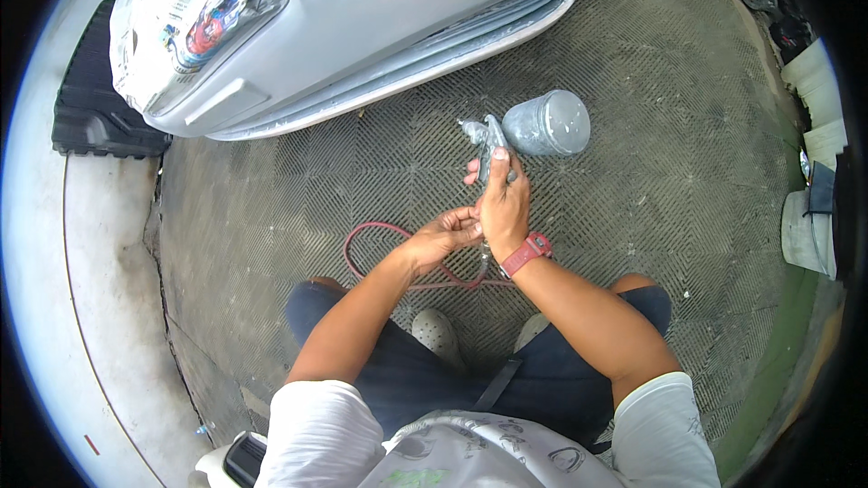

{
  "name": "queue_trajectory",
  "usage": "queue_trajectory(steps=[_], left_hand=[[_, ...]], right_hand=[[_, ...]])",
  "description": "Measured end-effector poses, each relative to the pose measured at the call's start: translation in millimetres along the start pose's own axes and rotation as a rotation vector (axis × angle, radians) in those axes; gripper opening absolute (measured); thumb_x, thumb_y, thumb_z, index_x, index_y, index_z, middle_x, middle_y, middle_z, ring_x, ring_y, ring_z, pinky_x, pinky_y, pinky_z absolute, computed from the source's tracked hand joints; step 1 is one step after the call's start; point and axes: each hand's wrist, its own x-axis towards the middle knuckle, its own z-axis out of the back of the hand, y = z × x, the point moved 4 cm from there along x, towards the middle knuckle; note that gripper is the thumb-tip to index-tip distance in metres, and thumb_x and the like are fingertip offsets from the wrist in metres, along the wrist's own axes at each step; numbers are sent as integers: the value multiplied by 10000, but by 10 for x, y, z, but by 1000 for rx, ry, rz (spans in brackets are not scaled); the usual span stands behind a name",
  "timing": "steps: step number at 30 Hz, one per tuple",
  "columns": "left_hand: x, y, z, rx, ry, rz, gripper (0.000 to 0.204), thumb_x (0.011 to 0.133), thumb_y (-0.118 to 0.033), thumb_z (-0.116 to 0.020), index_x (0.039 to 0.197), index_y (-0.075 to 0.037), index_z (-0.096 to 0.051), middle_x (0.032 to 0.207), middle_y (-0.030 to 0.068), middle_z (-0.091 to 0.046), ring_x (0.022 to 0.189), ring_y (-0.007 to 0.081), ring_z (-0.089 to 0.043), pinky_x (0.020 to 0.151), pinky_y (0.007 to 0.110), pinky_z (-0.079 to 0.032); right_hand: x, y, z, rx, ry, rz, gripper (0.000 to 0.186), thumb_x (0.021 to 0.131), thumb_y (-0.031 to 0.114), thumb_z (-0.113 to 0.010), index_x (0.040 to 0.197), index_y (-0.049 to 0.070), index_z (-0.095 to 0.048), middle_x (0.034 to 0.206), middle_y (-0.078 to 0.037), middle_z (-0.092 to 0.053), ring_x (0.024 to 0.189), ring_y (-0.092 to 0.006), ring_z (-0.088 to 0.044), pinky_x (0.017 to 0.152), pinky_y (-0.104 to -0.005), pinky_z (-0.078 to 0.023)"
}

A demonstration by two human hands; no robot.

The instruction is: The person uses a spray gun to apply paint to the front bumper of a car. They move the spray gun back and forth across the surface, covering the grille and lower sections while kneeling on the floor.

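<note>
My right hand [506, 194] is wrapped round a paint spray gun [492, 131], with the thumb lying along the top of its body. The gun is smeared with grey paint, and its round paint cup [548, 123], coated grey inside, sticks out to the right beyond my fingers. My left hand [446, 237] is closed in a pinch against the lower end of the gun's handle, touching the right wrist area. What its fingertips hold is hidden. A red air hose [375, 227] loops under both hands, near a fitting [485, 258] below the grip.
Ahead and to the left stands a grey-primed vehicle body panel [380, 27], partly masked with printed plastic [212, 27]. A black plastic part [99, 90] lies left of it. A pale bucket [807, 230] stands at the right edge. Ridged matting [651, 199] covers the floor.
</note>
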Motion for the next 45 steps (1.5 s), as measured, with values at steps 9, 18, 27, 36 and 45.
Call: queue_trajectory(steps=[9,18,27,36,45], left_hand=[[-287,37,240,-76,-40,19,366,1079,-190,-680,1411,-49,-619,1303,23,-719,1297,153,-635,1197,376,-465],[-391,35,443,-54,10,18,400,1074,-220,-691,1430,-44,-639,1348,33,-714,1329,162,-618,1208,372,-445],[250,142,106,-83,31,-54,404,1057,-241,-739,1389,-30,-647,1269,16,-717,1191,117,-649,1117,306,-489],[40,25,260,11,-25,-65,293,1011,-138,-776,1280,-34,-725,1201,15,-757,1144,112,-675,1094,305,-505],[-253,-241,361,-28,-89,-139,297,1006,-135,-771,1282,-28,-741,1241,28,-767,1168,131,-672,1148,330,-447]], right_hand=[[-99,-22,-361,35,105,-21,587,1151,504,-430,1278,-17,-669,936,-88,-718,779,-164,-675,597,-330,-551],[-72,32,-591,63,268,-15,553,1158,465,-436,1411,17,-640,921,-78,-728,709,-118,-656,508,-270,-493],[-3,57,40,58,-115,-28,533,1155,455,-436,1260,-18,-658,903,-77,-688,693,-145,-632,535,-301,-498],[-22,127,-210,-25,38,37,571,1168,482,-389,1226,-26,-641,937,-84,-696,732,-146,-666,489,-274,-515],[142,314,-569,101,273,-61,496,1155,422,-485,1479,79,-639,794,-28,-662,677,-103,-622,625,-293,-543]])
